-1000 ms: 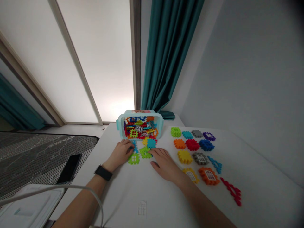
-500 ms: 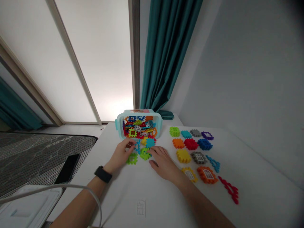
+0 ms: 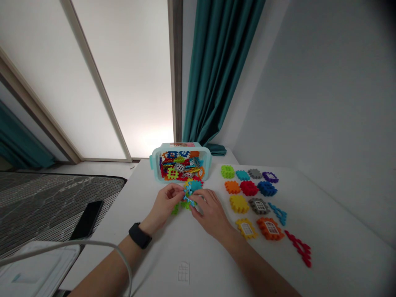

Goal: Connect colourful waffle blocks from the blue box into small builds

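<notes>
Before the tub (image 3: 209, 160) on the table (image 3: 161, 260), the light-blue piece (image 3: 189, 199) has passed from my left hand (image 3: 167, 201) alone into a pinch shared with my right hand (image 3: 212, 211). Both grip it over the green pieces (image 3: 175, 209). Finding: held from two sides; any join unconfirmed, too small to tell.

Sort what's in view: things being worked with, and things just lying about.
Being worked with:
- blue piece, at the fingers of the left hand and right hand
- green piece beside them
- box of pieces
- rows of pieces

Just lying about:
- black phone
- white cable
</notes>
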The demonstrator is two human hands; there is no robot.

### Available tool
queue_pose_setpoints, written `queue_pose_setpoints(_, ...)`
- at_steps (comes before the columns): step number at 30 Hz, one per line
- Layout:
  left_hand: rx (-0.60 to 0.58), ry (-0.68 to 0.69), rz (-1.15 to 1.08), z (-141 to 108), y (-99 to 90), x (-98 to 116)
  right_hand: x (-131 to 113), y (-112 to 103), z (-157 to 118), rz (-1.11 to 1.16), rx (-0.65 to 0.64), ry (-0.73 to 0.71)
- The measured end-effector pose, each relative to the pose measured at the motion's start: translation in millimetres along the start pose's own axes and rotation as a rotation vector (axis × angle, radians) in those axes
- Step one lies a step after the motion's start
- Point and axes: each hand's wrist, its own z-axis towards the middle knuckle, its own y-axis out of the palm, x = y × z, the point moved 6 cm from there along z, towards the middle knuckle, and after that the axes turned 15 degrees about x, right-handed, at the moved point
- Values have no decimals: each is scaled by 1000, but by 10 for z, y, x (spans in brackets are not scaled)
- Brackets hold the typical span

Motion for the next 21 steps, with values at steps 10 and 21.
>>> queue_pose_setpoints(10,2,189,128,9,-14,39,324,-22,-78,209,205,577)
queue_pose_setpoints(21,38,148,115,9,-61,103,237,216,-155,512,10,752)
